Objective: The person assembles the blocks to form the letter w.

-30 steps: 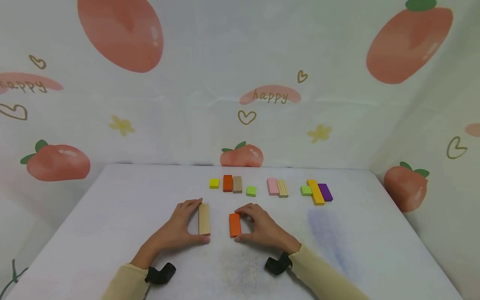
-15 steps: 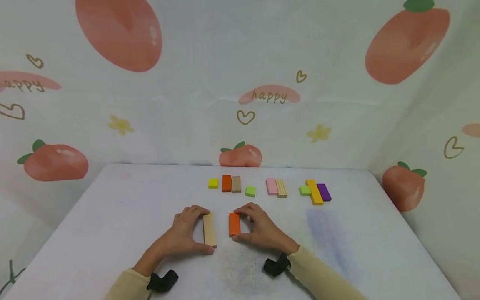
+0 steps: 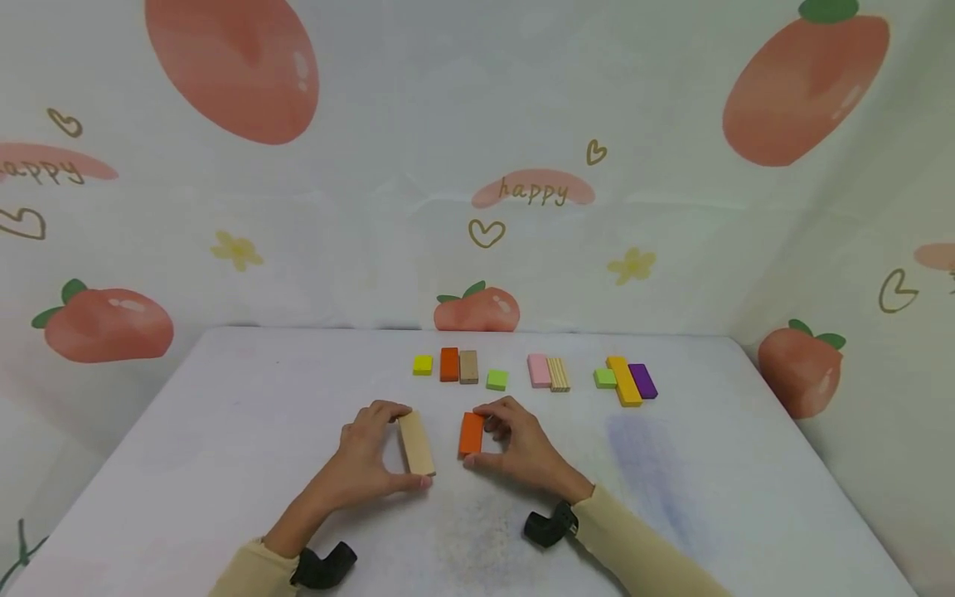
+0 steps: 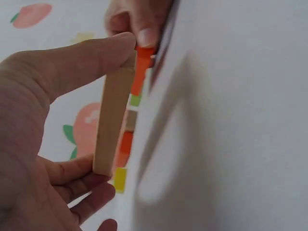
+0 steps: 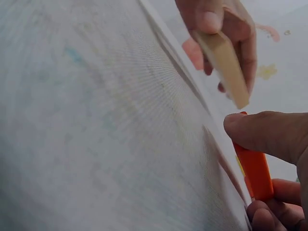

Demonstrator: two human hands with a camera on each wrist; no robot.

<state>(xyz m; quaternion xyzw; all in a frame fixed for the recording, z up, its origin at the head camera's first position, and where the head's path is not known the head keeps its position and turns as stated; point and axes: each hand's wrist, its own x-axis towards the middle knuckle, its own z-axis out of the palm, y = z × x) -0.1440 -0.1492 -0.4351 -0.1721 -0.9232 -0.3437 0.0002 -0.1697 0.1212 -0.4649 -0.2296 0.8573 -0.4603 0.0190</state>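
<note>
**Held apart near mid-frame: a beige block (image 3: 416, 444) and an orange block (image 3: 471, 434)**

Just below the centre of the head view, the beige block is grasped by its two ends between the thumb and fingers of the left hand (image 3: 361, 460). Just to its right in the frame, the shorter orange block is pinched in the same manner by the right hand (image 3: 522, 448). The beige block is tilted slightly, and a narrow gap is left between the two. By the look of the left wrist view, it is held clear of the white table (image 3: 224, 431); whether the orange block is touching the surface cannot be told.

The work in hand is judged to be partway along: both blocks have been taken up, but neither has been released and no contact between them has been made. Setting them down is presumably left to be done.

Along the far side of the table, right of centre, other pieces are laid out unheld: a yellow block (image 3: 423, 365), a red block (image 3: 449, 365) set beside a tan block (image 3: 468, 366), a lime block (image 3: 496, 381), a pink block (image 3: 539, 371) (a striped one (image 3: 559, 375) is placed against it), and, farthest right, an amber block (image 3: 623, 381) flanked by green (image 3: 605, 378) and purple (image 3: 642, 381).
</note>
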